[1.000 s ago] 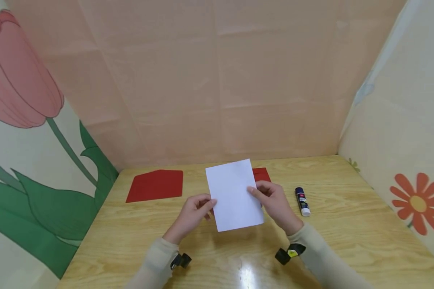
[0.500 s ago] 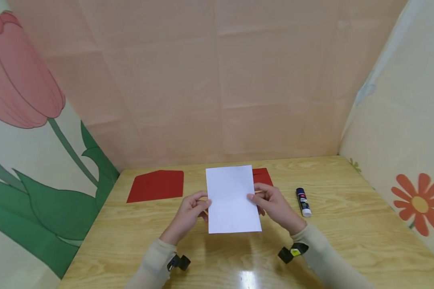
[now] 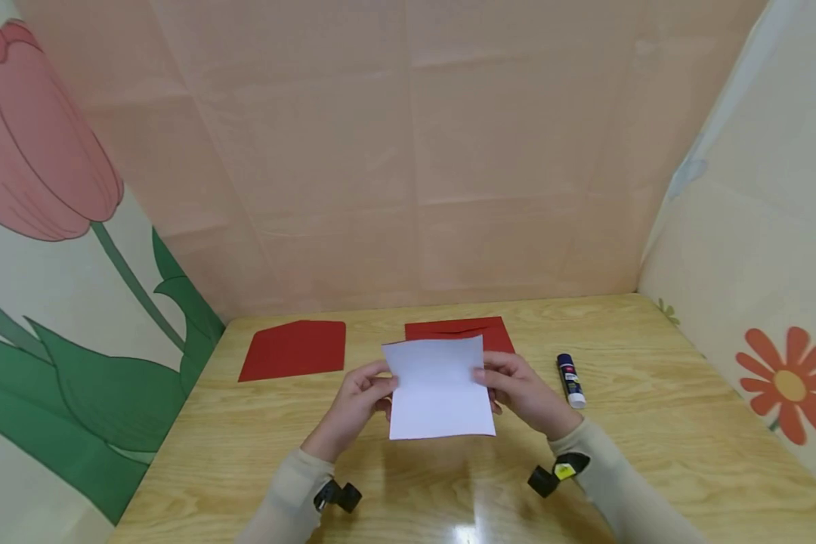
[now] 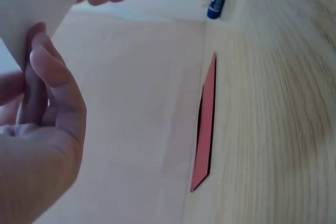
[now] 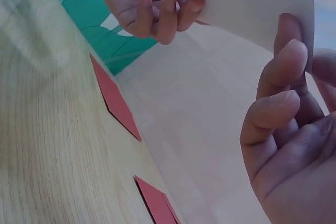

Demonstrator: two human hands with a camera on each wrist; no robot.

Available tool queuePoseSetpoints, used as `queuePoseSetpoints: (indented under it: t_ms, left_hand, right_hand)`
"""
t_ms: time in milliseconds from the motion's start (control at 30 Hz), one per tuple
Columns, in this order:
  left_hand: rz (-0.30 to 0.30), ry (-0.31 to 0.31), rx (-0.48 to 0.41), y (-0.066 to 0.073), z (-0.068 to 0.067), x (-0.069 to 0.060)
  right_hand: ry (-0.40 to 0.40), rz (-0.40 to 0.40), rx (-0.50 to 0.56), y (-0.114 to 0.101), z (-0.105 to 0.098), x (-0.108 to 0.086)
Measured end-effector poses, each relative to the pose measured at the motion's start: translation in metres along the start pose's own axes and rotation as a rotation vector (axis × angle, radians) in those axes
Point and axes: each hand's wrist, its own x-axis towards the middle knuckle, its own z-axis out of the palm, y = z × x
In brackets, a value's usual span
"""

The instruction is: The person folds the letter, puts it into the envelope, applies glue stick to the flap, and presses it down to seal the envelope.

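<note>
A white sheet of paper point(image 3: 438, 400) is held up above the table, its upper part bent back across the middle. My left hand point(image 3: 355, 402) pinches its left edge between thumb and fingers. On the opposite edge, my right hand point(image 3: 527, 389) pinches it the same way, with fingers point(image 5: 275, 111) behind the sheet. Behind the paper lies a red envelope point(image 3: 459, 326), partly covered by it in the head view. Another red envelope point(image 3: 295, 351) lies farther left on the table.
A glue stick point(image 3: 571, 381) with a dark cap and white base lies to the right of my right hand. The wooden table point(image 3: 653, 423) ends at a pinkish back wall point(image 3: 408, 189). Painted side walls stand left and right.
The paper was tilted, then straightened, and its top edge has since come down and bent backward. More of the red envelope behind it now shows. Both hands keep their grip.
</note>
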Motion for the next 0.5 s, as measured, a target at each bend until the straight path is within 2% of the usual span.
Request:
queuePoseSetpoints:
  t_ms: [200, 367, 500]
  left_hand:
    - [0.033, -0.109, -0.075, 0.0008, -0.0016, -0.0020]
    - [0.076, -0.143, -0.108, 0.0018, -0.0016, -0.0035]
    - [0.102, -0.139, -0.110, 0.0002, -0.0011, -0.0034]
  right_hand:
    - [-0.078, -0.042, 0.123, -0.0008, -0.0026, -0.0018]
    - [-0.134, -0.048, 0.209, -0.0035, -0.0033, -0.0020]
    - [-0.157, -0.061, 0.228, -0.0052, -0.0036, -0.0024]
